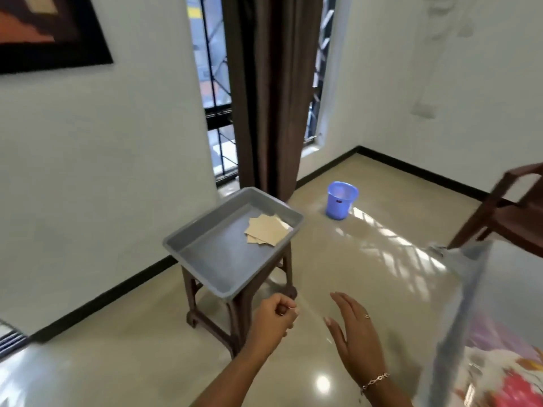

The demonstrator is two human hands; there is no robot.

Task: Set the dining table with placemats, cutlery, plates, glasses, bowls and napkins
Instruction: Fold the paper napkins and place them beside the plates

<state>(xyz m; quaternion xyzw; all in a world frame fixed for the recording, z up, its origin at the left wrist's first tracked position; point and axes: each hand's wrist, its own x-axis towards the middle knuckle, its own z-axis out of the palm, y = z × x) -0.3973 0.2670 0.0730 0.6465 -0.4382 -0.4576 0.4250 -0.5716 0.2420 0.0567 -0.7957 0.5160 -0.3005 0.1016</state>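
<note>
Right hand [357, 339] spread, left hand [273, 317] curled empty, lower centre; I'd pinch all the napkins [266, 230] off the tray [211, 259] together.

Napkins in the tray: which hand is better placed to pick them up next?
Probably the right hand: it is open, and the napkins lie at the right side of the grey tray. The left hand is nearer the tray's front corner but curled.

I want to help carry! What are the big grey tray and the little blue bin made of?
The grey rectangular tray looks like matt moulded plastic: even colour, rounded rim. The small blue round bin seems plastic too, its thin walls faintly see-through.
</note>
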